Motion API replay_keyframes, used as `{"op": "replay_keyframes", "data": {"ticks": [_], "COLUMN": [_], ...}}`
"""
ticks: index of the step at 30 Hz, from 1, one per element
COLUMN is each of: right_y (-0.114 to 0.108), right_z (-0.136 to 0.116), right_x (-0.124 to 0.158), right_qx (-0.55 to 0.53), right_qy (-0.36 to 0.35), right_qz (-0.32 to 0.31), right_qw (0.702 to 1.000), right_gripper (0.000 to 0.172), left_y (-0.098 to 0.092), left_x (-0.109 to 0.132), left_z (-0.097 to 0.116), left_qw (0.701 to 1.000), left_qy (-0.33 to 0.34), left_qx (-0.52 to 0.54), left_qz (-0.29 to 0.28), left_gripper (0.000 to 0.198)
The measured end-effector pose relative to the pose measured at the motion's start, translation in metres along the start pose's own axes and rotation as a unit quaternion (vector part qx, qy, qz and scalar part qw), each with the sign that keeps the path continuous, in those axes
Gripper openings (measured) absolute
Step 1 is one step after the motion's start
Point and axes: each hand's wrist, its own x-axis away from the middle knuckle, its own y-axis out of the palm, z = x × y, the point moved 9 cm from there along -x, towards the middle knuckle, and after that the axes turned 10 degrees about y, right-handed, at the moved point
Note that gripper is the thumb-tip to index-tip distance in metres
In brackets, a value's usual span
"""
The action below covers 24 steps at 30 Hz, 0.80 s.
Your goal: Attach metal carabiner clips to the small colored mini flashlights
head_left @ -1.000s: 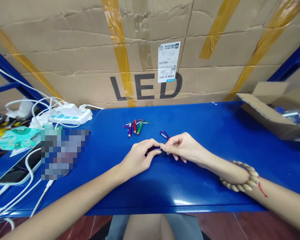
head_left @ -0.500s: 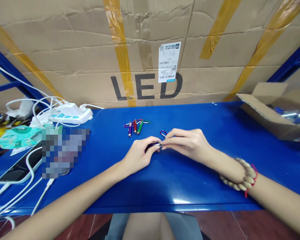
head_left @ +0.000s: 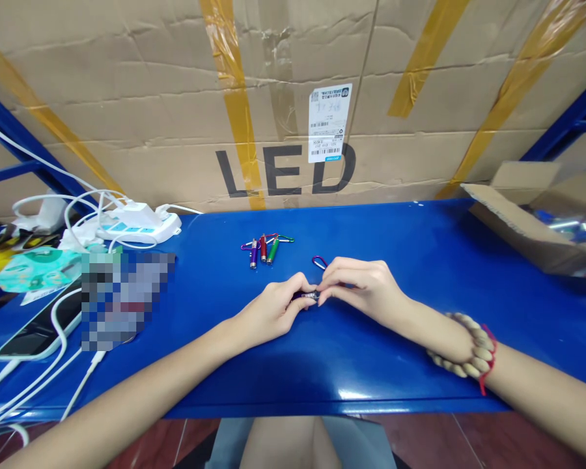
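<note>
My left hand (head_left: 276, 306) is closed around a small dark purple keychain flashlight (head_left: 308, 296), its silvery end pointing right. At that end, the fingertips of my right hand (head_left: 359, 280) pinch together; the exact part between them is too small to make out. A dark red carabiner clip (head_left: 319, 262) lies just beyond my right fingers, partly hidden by them. Farther back on the blue table sit three similar flashlights with clips: a purple flashlight (head_left: 253, 255), a red flashlight (head_left: 264, 249) and a green flashlight (head_left: 273, 251).
On the left of the blue table (head_left: 395, 371) are a phone (head_left: 39, 326), white cables and a power strip (head_left: 146, 228). An open cardboard box (head_left: 508, 228) with shiny items stands at the right. A large taped carton (head_left: 176, 130) marked LED rises behind.
Both hands have shifted slightly toward me with the flashlight. More of its silvery end shows between them. The three flashlights at the back have stayed put.
</note>
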Motion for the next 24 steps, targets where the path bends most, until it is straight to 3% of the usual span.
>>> {"op": "replay_keyframes", "data": {"ticks": [4,8,12,14,24], "right_y": [0.006,0.012,0.034,0.041,0.041], "right_z": [0.008,0.024,0.045,0.05,0.054], "right_x": [0.001,0.0,0.005,0.008,0.012], "right_qx": [-0.045,-0.094,-0.185,-0.223,-0.257], "right_qy": [0.045,0.147,0.308,0.356,0.424], "right_qz": [0.014,0.01,-0.087,-0.119,-0.125], "right_qw": [0.998,0.985,0.929,0.9,0.859], "right_gripper": [0.021,0.024,0.033,0.035,0.041], "left_y": [-0.002,-0.005,-0.006,-0.007,-0.009], "left_x": [0.002,0.003,0.003,0.003,-0.002], "left_z": [0.002,0.003,0.002,0.003,0.003], "left_qw": [1.0,0.998,0.997,0.997,0.996], "left_qy": [0.011,0.031,0.03,0.033,0.023], "left_qx": [-0.025,-0.039,-0.053,-0.058,-0.062], "left_qz": [0.013,0.031,0.038,0.042,0.06], "left_gripper": [0.009,0.008,0.009,0.01,0.013]}}
